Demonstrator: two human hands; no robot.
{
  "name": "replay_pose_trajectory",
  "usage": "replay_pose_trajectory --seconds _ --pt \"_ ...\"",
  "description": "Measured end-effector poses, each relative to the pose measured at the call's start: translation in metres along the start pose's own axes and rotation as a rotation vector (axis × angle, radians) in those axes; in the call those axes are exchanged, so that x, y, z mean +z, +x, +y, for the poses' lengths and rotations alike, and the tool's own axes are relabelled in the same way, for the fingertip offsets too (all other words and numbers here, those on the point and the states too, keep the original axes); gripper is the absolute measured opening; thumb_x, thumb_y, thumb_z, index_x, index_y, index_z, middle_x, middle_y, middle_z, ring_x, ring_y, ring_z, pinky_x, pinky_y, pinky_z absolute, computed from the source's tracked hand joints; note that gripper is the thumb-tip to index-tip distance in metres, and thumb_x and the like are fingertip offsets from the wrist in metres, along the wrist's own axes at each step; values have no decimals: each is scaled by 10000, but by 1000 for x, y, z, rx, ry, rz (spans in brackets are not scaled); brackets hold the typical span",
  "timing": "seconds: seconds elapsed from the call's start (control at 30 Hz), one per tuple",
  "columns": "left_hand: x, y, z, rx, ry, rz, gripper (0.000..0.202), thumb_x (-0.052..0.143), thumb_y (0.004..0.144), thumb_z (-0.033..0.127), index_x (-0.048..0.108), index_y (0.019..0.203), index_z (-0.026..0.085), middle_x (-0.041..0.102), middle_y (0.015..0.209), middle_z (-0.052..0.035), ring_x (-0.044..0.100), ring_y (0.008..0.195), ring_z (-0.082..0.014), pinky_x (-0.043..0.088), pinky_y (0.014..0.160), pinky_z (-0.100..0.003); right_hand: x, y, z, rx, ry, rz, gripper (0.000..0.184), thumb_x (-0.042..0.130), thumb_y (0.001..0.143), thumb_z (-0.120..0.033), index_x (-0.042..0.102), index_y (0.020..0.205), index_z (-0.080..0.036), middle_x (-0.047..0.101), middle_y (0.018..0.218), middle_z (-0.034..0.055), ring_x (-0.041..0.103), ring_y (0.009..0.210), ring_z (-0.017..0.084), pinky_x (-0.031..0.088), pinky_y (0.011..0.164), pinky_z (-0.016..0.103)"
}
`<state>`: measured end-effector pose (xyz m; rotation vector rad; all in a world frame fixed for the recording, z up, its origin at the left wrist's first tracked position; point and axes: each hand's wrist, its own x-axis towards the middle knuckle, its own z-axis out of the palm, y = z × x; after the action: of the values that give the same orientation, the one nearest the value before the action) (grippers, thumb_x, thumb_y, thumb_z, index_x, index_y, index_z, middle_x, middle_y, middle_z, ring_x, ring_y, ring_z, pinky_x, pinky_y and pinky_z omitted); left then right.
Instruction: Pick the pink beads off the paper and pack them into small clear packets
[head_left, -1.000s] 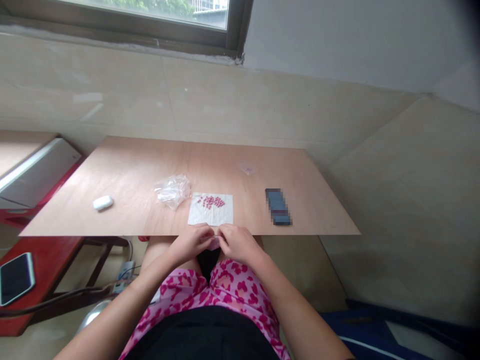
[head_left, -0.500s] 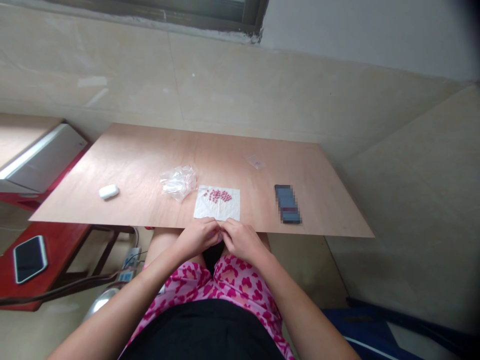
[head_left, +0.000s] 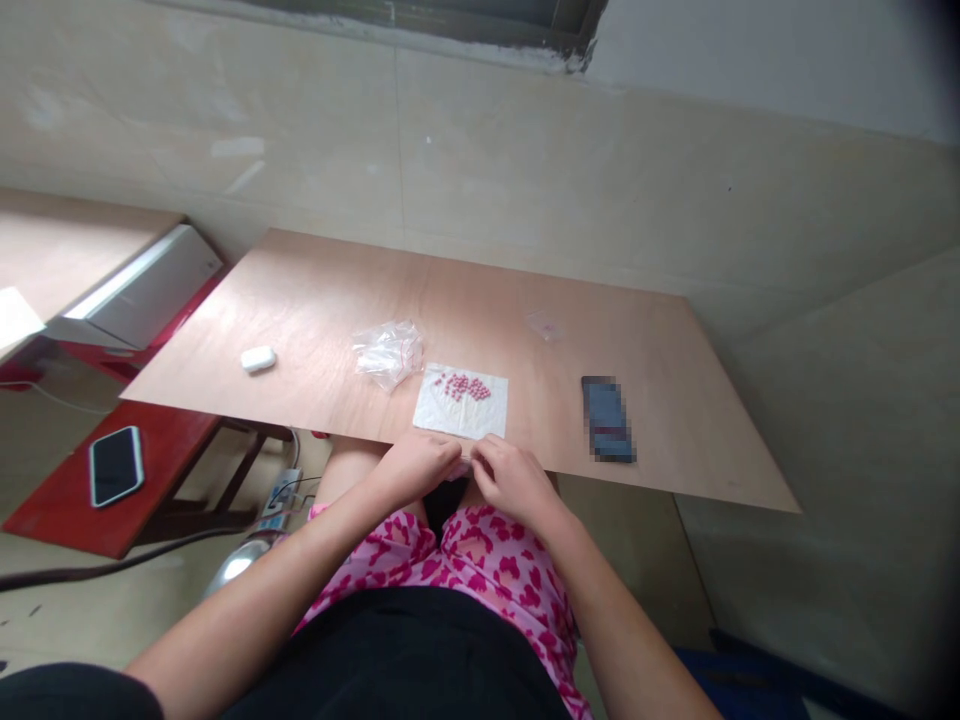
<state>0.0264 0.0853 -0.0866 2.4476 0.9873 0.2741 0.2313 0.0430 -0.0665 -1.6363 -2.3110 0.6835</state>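
My left hand (head_left: pixel 424 468) and my right hand (head_left: pixel 514 480) meet at the near edge of the table, over my lap. Both have their fingers pinched together around a small pale-pink thing (head_left: pixel 461 468), too small and too covered to name. Just beyond the fingertips lies a white paper sheet (head_left: pixel 459 415), flat on the tabletop. Several small pink beads (head_left: pixel 466 386) are clustered on its far half. To the left of the sheet sits a crumpled clear plastic bag (head_left: pixel 388 354); its nearest corner comes close to the paper.
On the wooden table (head_left: pixel 337 290) are a white earbud case (head_left: pixel 259 360) at left, a small clear bag (head_left: pixel 544 326) farther back, and a dark blurred-out phone (head_left: pixel 609 420) at right. Another phone (head_left: pixel 116 466) rests on a red bench (head_left: pixel 45 510). A wall (head_left: pixel 487 180) stands behind.
The camera view has turned, so the table appears shifted right and tilted. My hands have parted slightly at the fingertips, and the pink thing between them shows more.
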Motion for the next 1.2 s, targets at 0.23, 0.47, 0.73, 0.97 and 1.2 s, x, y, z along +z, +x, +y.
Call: replay_pose_trajectory --seconds 0.23,0.47,0.73,0.97,1.2 --pt "7 -2 -2 -57 -132 43 233 637 947 277 628 725 204 608 642 -36 539 585 -190 427 640 -323 5 1 2 -21 20 -26 148 555 1023 -218 691 963 -207 701 964 57 632 830 186 391 693 278" --pt "2 -2 -2 -68 -81 5 240 600 977 294 653 763 199 646 688 -65 587 636 -219 444 684 -338 4 1 4 -2 38 -35 119 590 999 -232 704 972 -209 700 950 59 622 795 184 399 684 278" --pt "1 -3 -1 -15 -129 3 208 577 989 282 701 845 196 715 797 -88 645 711 -243 474 723 -354 4 2 1 -32 119 -55 237 584 963 -146 734 1119 -245 744 1073 60 666 926 211 461 788 291" --pt "-3 -3 -5 -14 -231 8 205 585 974 245 686 802 196 721 833 -95 669 773 -254 493 771 -368 3 2 -2 -61 144 -29 252 582 984 -180 745 1153 -269 758 1133 54 687 972 219 496 826 301" --pt "-4 -4 -5 27 -191 -16 142 565 974 190 700 932 203 751 939 -86 686 853 -251 499 791 -359 2 2 -6 -58 139 -31 299 588 967 -151 723 1207 -266 754 1182 52 689 1009 222 498 849 296"
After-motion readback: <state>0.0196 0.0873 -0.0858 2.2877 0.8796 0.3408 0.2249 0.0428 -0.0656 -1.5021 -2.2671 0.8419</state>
